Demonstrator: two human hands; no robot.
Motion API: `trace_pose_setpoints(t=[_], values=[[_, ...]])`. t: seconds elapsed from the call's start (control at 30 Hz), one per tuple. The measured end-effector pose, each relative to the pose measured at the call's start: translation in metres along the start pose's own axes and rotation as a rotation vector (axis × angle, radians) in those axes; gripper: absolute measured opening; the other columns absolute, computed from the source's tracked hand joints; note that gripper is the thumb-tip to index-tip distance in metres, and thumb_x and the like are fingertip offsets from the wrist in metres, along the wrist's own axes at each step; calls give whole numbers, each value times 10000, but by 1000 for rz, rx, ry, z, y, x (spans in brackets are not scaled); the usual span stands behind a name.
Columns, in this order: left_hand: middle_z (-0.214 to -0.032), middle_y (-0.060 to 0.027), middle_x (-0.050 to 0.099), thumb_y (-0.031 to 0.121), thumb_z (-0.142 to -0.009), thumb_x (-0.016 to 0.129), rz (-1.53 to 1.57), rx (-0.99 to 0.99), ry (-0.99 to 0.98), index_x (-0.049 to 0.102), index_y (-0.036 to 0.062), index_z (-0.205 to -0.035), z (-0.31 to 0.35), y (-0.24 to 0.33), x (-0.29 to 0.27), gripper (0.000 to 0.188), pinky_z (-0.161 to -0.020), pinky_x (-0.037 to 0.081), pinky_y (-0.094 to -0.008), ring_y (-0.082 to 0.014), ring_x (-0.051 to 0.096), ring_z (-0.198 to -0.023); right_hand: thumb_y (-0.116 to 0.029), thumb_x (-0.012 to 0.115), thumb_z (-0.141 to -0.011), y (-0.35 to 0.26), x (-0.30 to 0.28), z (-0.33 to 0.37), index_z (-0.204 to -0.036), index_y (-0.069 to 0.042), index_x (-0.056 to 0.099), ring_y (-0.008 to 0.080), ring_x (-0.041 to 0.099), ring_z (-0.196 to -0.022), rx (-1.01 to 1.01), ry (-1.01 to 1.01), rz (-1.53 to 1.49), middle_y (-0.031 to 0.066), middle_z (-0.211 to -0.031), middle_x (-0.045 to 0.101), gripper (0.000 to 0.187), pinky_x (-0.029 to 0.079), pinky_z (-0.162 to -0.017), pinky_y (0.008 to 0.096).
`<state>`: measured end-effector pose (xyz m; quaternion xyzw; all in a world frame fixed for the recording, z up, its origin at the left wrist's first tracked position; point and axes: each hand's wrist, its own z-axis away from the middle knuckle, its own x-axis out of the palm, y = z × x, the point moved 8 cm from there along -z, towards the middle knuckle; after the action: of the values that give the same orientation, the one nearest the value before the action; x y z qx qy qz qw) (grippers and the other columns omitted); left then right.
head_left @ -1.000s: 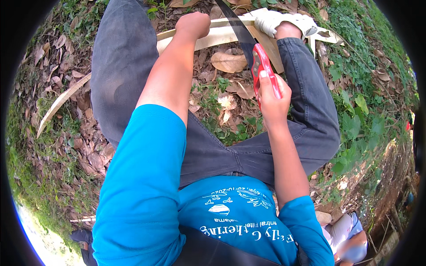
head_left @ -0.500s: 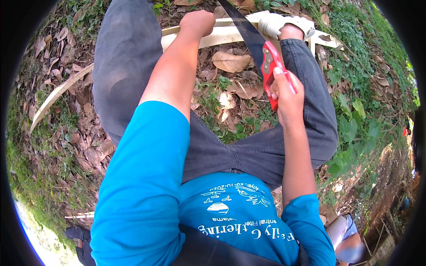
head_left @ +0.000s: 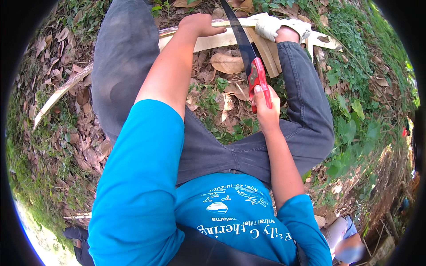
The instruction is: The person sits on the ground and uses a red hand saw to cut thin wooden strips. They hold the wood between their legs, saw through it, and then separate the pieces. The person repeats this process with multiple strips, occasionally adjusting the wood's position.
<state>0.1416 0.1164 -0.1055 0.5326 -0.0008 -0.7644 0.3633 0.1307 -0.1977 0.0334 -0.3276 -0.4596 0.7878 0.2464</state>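
Two bare hands work over leafy ground: the left hand (head_left: 200, 24) presses flat on a pale wooden strip (head_left: 213, 41), the right hand (head_left: 265, 111) grips a red-handled saw (head_left: 254, 66) whose blade crosses the strip.

Saw blade (head_left: 239, 37) seen as dark matt metal, handle (head_left: 259, 84) as glossy red plastic, plank (head_left: 213, 42) as pale rough wood

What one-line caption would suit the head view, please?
Left hand steadies a pale wooden strip while right hand works a red-handled saw.
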Motion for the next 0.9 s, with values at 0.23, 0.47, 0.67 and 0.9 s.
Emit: trace_pose_setpoints(t=[0.23, 0.47, 0.67, 0.9], values=[[-1141, -115, 764, 616, -924, 670, -64, -74, 122, 747, 123, -1165, 7, 5, 6, 555, -870, 580, -466, -311, 730, -1080, -267, 632, -1058, -23, -5, -7, -917, -50, 617, 54, 515, -612, 22, -13, 48, -29, -683, 557, 260, 428, -594, 248], [-1123, -124, 777, 514, -939, 704, 93, -184, 194, 775, 95, -1090, 17, 3, 18, 451, -855, 581, -448, -328, 745, -1052, -218, 670, -1015, -33, 10, 9, -786, -56, 597, 75, 484, -584, -102, 86, 218, -32, -650, 534, 289, 409, -558, 292], [-1350, -128, 664, 606, -958, 633, 12, -236, 23, 591, 135, -1376, 55, 28, 10, 631, -1026, 491, -418, -292, 630, -1275, -240, 673, -1009, -34, 12, 31, -795, -50, 593, 99, 449, -585, -95, 101, 294, -15, -629, 498, 297, 388, -567, 327], [-1413, -163, 600, 525, -992, 630, 29, -59, 37, 509, 110, -1386, 49, 20, 24, 585, -993, 530, -460, -348, 614, -1289, -223, 672, -1013, -44, 16, 57, -803, -60, 606, 61, 449, -581, -60, 105, 185, -39, -658, 527, 273, 378, -546, 291]])
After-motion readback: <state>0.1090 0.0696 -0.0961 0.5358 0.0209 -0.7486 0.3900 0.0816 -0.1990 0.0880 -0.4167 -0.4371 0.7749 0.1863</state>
